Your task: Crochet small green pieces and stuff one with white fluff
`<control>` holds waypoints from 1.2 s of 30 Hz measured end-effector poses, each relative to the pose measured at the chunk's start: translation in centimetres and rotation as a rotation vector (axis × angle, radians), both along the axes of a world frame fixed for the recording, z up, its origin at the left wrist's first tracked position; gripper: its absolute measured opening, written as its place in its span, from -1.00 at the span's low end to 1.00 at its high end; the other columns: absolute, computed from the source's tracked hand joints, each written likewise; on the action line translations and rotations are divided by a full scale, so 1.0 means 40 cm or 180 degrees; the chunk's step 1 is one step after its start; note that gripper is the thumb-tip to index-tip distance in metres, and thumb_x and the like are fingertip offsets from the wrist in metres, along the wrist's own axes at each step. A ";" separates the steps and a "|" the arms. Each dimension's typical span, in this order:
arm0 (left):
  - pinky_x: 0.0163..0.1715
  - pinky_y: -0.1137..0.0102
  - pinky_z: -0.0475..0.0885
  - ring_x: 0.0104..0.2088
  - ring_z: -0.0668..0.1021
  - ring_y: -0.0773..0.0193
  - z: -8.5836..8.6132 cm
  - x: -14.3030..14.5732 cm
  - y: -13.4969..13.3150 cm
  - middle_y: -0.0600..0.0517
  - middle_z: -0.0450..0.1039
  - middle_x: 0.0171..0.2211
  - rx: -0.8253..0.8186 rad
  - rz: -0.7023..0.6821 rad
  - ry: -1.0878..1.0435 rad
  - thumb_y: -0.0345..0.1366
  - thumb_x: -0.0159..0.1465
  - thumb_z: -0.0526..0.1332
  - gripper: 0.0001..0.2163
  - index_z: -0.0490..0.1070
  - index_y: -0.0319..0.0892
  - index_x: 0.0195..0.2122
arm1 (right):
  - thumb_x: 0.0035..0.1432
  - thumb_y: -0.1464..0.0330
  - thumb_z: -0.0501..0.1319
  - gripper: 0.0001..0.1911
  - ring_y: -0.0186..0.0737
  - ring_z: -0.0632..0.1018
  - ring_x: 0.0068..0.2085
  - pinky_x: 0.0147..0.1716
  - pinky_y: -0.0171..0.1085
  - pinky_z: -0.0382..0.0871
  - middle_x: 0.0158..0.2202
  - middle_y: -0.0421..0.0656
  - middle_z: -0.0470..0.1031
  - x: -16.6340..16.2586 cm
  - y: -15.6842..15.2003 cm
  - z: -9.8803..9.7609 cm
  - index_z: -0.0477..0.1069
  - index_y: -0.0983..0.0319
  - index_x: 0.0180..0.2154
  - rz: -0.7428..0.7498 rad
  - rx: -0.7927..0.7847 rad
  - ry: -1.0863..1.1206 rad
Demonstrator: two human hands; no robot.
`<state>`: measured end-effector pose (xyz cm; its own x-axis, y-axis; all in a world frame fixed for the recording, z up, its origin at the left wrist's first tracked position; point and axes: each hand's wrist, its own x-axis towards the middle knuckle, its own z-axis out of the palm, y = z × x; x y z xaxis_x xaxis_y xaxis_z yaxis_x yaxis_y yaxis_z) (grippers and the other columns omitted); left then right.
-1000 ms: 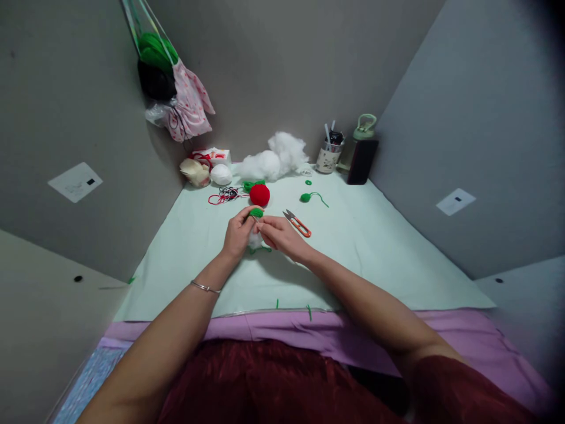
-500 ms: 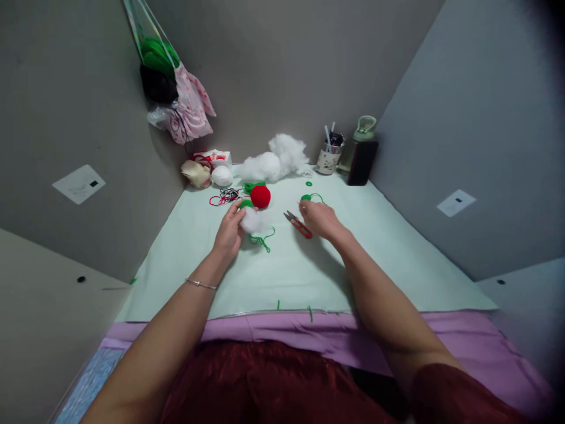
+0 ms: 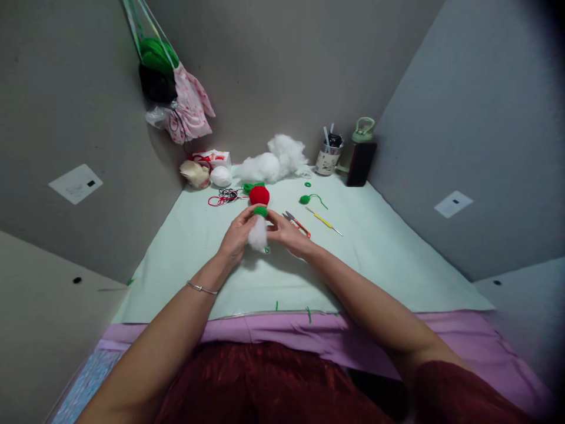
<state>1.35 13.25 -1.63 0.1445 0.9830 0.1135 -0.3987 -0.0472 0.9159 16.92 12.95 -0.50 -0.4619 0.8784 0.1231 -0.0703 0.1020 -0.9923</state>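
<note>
Between my two hands is a green crocheted piece (image 3: 261, 211) with a tuft of white stuffing (image 3: 258, 234) hanging out of its near side. My left hand (image 3: 236, 237) is closed on the piece from the left. My right hand (image 3: 286, 232) grips it from the right, fingers curled in at its edge. Just behind it sits a red ball (image 3: 259, 195). Red-handled thread snips (image 3: 298, 224) lie beside my right hand, partly covered by it. Farther right is a crochet hook (image 3: 324, 220) with a yellow grip. A small green crocheted ball (image 3: 304, 199) trails a yarn tail.
A heap of white stuffing (image 3: 276, 162) lies against the back wall. Right of it stand a pen cup (image 3: 326, 160), a green bottle (image 3: 362, 134) and a dark phone (image 3: 361, 165). Tangled yarn (image 3: 223, 197) and a white ball (image 3: 221, 176) are at back left. Bags (image 3: 192, 106) hang at left.
My right hand has left the small green ball and come left to the crocheted piece. My left hand has moved slightly right with it. The crochet hook now shows on the table.
</note>
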 end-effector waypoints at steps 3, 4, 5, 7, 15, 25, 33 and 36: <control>-0.38 0.47 0.44 -0.35 0.55 0.31 -0.001 0.000 0.002 0.00 0.64 -0.12 0.0005 0.0104 0.0101 -0.21 0.19 0.38 -0.68 0.56 -0.13 -0.04 | -0.05 0.39 0.30 -0.33 -0.34 0.47 -0.32 -0.42 -0.37 0.38 0.06 -0.08 0.54 0.001 -0.002 0.004 0.37 0.21 0.17 -0.0013 -0.0319 0.0012; -0.37 0.46 0.44 -0.34 0.55 0.30 -0.001 -0.002 0.004 -0.01 0.63 -0.11 0.0003 0.0112 0.0105 -0.20 0.19 0.38 -0.68 0.56 -0.13 -0.04 | -0.05 0.38 0.30 -0.36 -0.36 0.44 -0.36 -0.47 -0.39 0.32 0.01 -0.09 0.56 0.008 0.000 0.008 0.40 0.23 0.14 -0.0020 -0.0334 -0.0038; -0.35 0.46 0.44 -0.32 0.56 0.29 -0.001 -0.003 0.006 -0.01 0.63 -0.11 -0.0003 0.0127 0.0092 -0.19 0.18 0.38 -0.68 0.55 -0.13 -0.04 | -0.04 0.37 0.31 -0.41 -0.38 0.40 -0.40 -0.51 -0.39 0.26 -0.06 -0.12 0.58 0.016 0.004 0.012 0.44 0.25 0.10 -0.0023 -0.0324 -0.0113; -0.33 0.46 0.44 -0.28 0.57 0.28 -0.001 -0.008 0.013 -0.01 0.63 -0.14 -0.0034 0.0179 0.0032 -0.19 0.18 0.39 -0.68 0.54 -0.13 -0.05 | -0.01 0.32 0.33 -0.51 -0.43 0.30 -0.49 -0.57 -0.39 0.12 -0.27 -0.18 0.57 0.035 0.012 0.022 0.49 0.30 0.01 0.0038 -0.0331 -0.0330; -0.24 0.43 0.53 -0.20 0.62 0.23 -0.004 -0.017 0.028 -0.03 0.64 -0.19 -0.0143 0.0191 -0.0387 -0.22 0.13 0.39 -0.73 0.54 -0.17 -0.14 | -0.01 0.26 0.44 -0.59 -0.31 0.46 -0.27 -0.29 -0.34 0.29 -0.19 -0.16 0.58 0.029 0.011 0.024 0.53 0.31 -0.11 0.0169 0.0077 -0.0542; -0.13 0.34 0.58 -0.03 0.63 0.10 0.007 -0.026 0.031 -0.08 0.65 -0.16 -0.0233 0.0055 -0.0346 -0.16 0.20 0.33 -0.77 0.55 -0.16 -0.19 | 0.08 0.04 0.38 -0.60 -0.34 0.43 -0.36 -0.27 -0.32 0.32 -0.39 -0.18 0.52 0.050 0.023 0.030 0.44 0.25 -0.43 -0.0262 -0.0238 -0.0006; -0.33 0.42 0.50 -0.26 0.62 0.21 0.000 0.002 0.006 -0.04 0.64 -0.24 -0.0249 -0.0174 -0.0196 -0.26 0.10 0.40 -0.71 0.56 -0.17 -0.14 | 0.01 0.18 0.34 -0.69 -0.43 0.26 -0.52 -0.53 -0.32 0.13 -0.18 -0.15 0.59 0.058 0.009 0.080 0.25 0.17 -0.40 -0.0808 -0.0332 0.0821; -0.43 0.50 0.41 -0.41 0.51 0.36 0.002 0.004 0.002 0.03 0.60 -0.29 -0.0225 -0.0080 -0.0188 -0.31 0.08 0.40 -0.71 0.56 -0.18 -0.15 | 0.01 0.20 0.38 -0.68 -0.45 0.20 -0.56 -0.55 -0.32 0.06 -0.27 -0.22 0.55 0.056 0.008 0.070 0.33 0.17 -0.28 -0.0939 -0.0091 0.0217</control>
